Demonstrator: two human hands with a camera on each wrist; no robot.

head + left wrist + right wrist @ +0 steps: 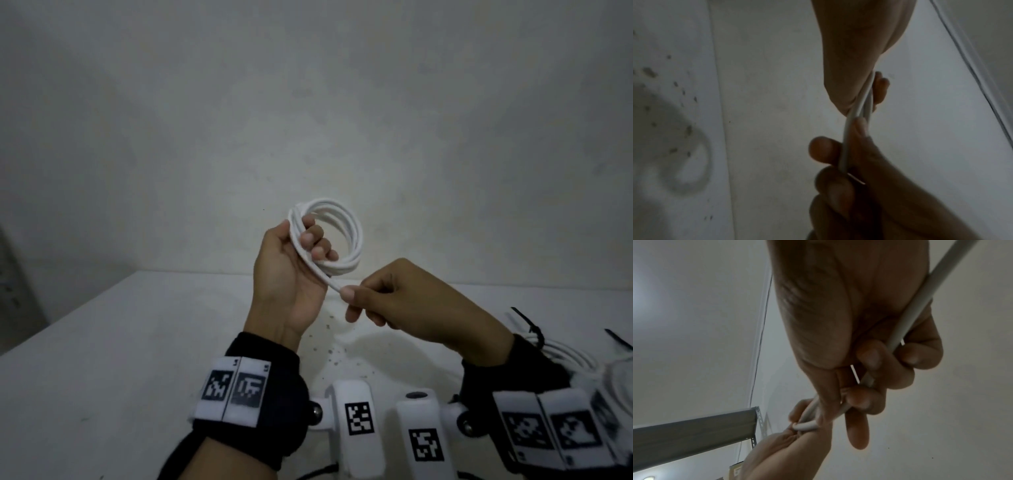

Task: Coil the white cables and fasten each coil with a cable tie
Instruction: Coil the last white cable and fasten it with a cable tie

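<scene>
tied coils (568, 356) behind right wrist, specks (330, 351) on table (102, 342)

No readable text or number was found; only black-and-white coded squares were printed on the wristbands (233, 389) and white mounts (358, 416), at 6 o'clock.

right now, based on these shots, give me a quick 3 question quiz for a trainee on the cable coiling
1. True or false: the white coil rests flat on the table.
2. Which hand grips the coil: A) left hand B) right hand?
3. Fill in: the right hand pinches the cable's loose ____.

Key
1. False: it is held up above the table.
2. A.
3. End. Black cable ties lie behind the right wrist.
</scene>
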